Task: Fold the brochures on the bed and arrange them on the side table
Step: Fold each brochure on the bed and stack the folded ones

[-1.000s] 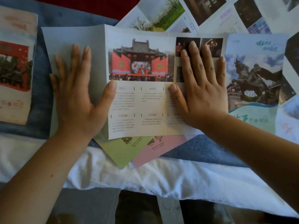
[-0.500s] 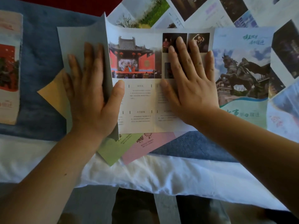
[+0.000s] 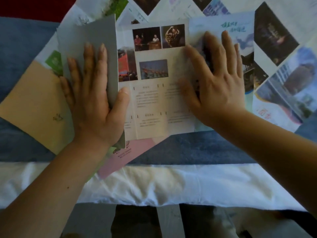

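An unfolded brochure lies on the blue blanket, its white inner panels showing photos and text. My left hand holds its grey left flap. The fingers are spread on the flap's back and the thumb wraps round its right edge. The flap stands lifted and swung toward the middle panel. My right hand lies flat with fingers apart on the brochure's right panel, which has a blue sky cover. It is blurred.
A tan sheet lies at the left, and a pink brochure pokes out below. More open brochures fan across the top and right. The blue blanket meets a white sheet at the bed's near edge.
My left hand has lifted the grey left flap and swung it rightward over the middle panel. My right hand slid right onto the sky-blue panel. The tan sheet underneath became visible.
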`<act>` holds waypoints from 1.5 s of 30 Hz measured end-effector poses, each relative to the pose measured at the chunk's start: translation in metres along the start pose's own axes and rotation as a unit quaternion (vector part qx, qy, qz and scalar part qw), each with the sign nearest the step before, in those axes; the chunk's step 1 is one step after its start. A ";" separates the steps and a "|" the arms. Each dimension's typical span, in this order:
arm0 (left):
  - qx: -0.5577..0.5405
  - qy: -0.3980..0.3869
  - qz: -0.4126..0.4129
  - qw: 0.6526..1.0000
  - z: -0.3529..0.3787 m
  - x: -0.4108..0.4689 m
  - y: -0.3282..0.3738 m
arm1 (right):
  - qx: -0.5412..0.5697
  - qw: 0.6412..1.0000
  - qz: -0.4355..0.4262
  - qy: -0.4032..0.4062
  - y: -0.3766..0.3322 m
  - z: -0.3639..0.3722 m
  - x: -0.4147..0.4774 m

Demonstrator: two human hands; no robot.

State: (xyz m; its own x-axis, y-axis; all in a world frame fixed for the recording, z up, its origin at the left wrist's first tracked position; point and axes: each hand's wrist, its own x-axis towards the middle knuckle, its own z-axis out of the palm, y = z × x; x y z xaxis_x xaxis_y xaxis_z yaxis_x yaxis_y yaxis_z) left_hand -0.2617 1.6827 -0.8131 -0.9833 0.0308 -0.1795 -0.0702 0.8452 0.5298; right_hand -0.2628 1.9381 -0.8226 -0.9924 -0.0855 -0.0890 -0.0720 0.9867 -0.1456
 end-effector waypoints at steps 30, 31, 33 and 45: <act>0.133 -0.032 -0.012 0.991 0.080 0.007 0.112 | 0.125 0.989 -0.002 0.074 0.028 0.015 -0.001; 0.152 -0.033 -0.011 0.988 0.084 0.009 0.111 | 0.126 0.989 -0.005 0.080 0.032 0.014 -0.001; 0.196 -0.025 0.003 0.980 0.089 0.011 0.108 | 0.110 0.990 -0.010 0.093 0.041 0.013 -0.005; 0.227 0.006 0.052 0.973 0.086 0.014 0.088 | 0.065 0.995 0.025 0.076 0.020 0.018 -0.011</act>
State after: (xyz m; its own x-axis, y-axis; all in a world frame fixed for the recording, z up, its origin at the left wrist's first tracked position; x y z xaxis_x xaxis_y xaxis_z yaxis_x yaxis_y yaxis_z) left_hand -0.2673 1.8032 -0.8400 -0.9833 0.1248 -0.1324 0.1085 0.9864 0.1238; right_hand -0.2511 1.9566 -0.8423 -0.9988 -0.0059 0.0490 -0.0190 0.9624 -0.2711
